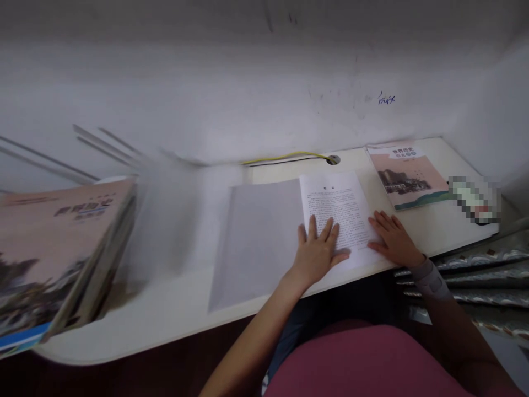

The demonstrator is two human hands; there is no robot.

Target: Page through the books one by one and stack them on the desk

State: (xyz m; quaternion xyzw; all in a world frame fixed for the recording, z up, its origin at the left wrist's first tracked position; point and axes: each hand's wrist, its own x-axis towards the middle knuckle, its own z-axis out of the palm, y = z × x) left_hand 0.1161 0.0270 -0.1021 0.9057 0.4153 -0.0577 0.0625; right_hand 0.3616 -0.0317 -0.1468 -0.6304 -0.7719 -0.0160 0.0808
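Observation:
An open book [260, 237] lies flat on the white desk, with a blank grey page on its left and a page of printed text [330, 198] on its right. My left hand [318, 245] rests with fingers spread on the lower left part of the printed page, near the fold. At the right edge of that page lies my right hand [392, 240], palm down, its fingers stretched out and touching the paper. A grey band [432, 279] circles my right wrist. Neither hand grips anything.
A stack of books [61, 248] with pink covers stands at the left. Another pink-covered book [407, 176] lies at the back right, beside a pixelated object [474, 199]. A yellow cable [285, 156] runs along the wall into a desk hole [333, 160].

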